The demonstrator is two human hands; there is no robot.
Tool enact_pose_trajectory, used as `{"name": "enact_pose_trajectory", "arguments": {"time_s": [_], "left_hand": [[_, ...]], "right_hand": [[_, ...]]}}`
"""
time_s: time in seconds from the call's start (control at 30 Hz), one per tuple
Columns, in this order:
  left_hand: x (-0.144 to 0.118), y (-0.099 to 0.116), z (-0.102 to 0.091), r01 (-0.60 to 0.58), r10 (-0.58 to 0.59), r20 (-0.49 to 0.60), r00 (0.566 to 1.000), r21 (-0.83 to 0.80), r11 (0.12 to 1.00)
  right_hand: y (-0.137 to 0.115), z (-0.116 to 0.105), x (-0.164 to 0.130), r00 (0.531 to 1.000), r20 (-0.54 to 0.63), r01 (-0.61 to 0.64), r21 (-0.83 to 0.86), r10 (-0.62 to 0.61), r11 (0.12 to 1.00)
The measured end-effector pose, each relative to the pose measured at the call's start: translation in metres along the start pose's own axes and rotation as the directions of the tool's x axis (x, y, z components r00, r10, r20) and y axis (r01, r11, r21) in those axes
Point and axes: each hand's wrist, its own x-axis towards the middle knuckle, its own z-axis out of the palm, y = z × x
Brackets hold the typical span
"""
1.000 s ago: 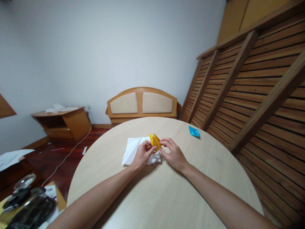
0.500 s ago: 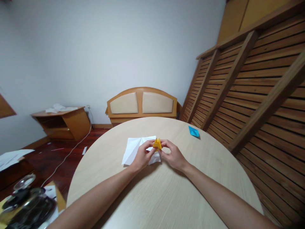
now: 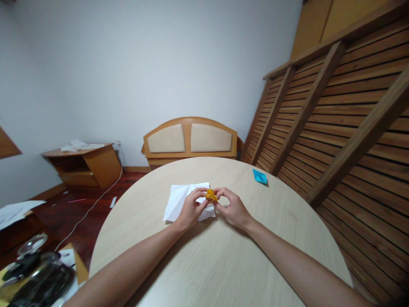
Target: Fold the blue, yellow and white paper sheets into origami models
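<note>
A small folded yellow paper piece [image 3: 211, 195] is pinched between both my hands above the round light wooden table [image 3: 220, 260]. My left hand [image 3: 191, 209] grips its left side with thumb and fingers. My right hand [image 3: 232, 207] grips its right side. Under and behind my hands lies a creased white sheet of paper [image 3: 179, 199], flat on the table. Most of the yellow piece is hidden by my fingers.
A blue folded paper shape [image 3: 260, 176] lies at the table's far right. Behind the table stands a wooden bench with padded back [image 3: 190, 139]. A slatted wooden wall [image 3: 335, 119] runs along the right. A low cabinet [image 3: 83, 164] and a floor cable are at left.
The yellow paper stood taller with two points showing; it has been pressed down and folded smaller between my fingers. Both hands closed in around it.
</note>
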Motion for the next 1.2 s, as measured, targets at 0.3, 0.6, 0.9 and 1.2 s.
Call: {"name": "enact_pose_trajectory", "arguments": {"time_s": [0.3, 0.6, 0.9, 1.2], "left_hand": [[-0.001, 0.000, 0.002, 0.056, -0.057, 0.010, 0.998, 0.059, 0.997], [0.000, -0.005, 0.005, 0.129, -0.127, 0.031, 0.991, -0.107, 0.986], [0.000, -0.001, 0.005, 0.147, -0.147, 0.017, 0.989, -0.060, 0.987], [-0.002, 0.007, 0.004, 0.091, -0.091, 0.023, 0.996, 0.001, 0.996]], "right_hand": [[0.003, 0.001, 0.002, 0.998, -0.007, -0.070, 0.051, 0.070, 0.996], [0.006, -0.002, 0.001, 0.995, -0.041, -0.096, -0.054, 0.094, 0.994], [0.004, -0.005, 0.002, 0.991, 0.003, -0.133, 0.030, 0.133, 0.991], [0.006, -0.007, 0.001, 0.988, 0.036, -0.153, 0.101, 0.150, 0.983]]}}
